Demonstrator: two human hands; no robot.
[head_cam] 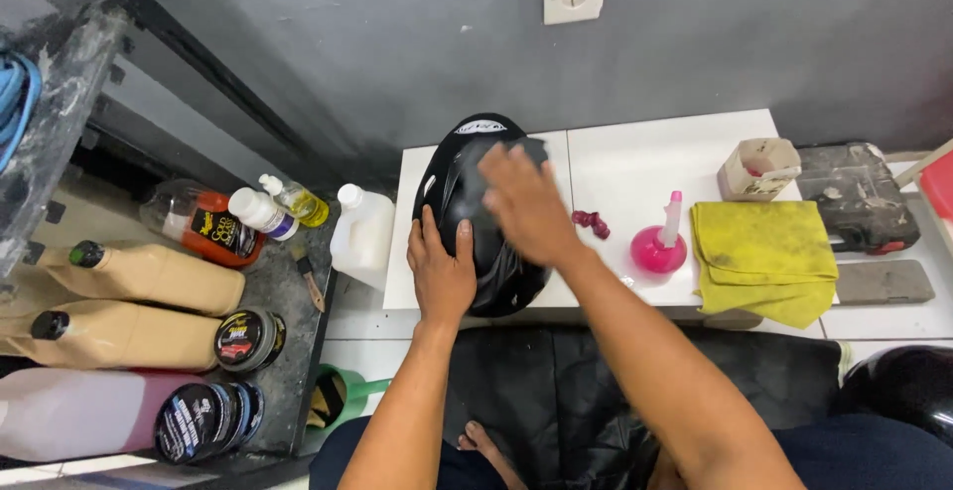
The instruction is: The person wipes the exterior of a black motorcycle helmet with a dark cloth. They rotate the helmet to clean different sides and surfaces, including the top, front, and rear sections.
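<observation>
looking down at the white counter (635, 157), we see a black helmet (467, 202) lying on its left part, close to the front edge, with its top toward the grey wall.

our left hand (440, 270) lies flat on the lower left side of the helmet, fingers (429, 232) slightly spread and pressed on the shell, gripping nothing. our right hand (526, 207) lies palm-down over the upper right of the helmet, fingers together and extended, pressing a dark cloth (531, 149) against the shell; only a corner of the cloth shows past the fingertips, so we cannot tell how much of it lies under the palm.

on the counter, just right of the helmet, lies a small dark red object (592, 222). further right stands a pink spray bottle (659, 242) with a pale nozzle, touching or just beside a folded yellow cloth (764, 257). behind the cloth sits a small beige container (758, 167), and beside that a black case (856, 197).

left of the counter, a dark shelf (288, 291) carries a white jug (362, 232), several bottles, round polish tins (248, 339) and a small brush (308, 277). a green cup (342, 396) stands on the floor below.
</observation>
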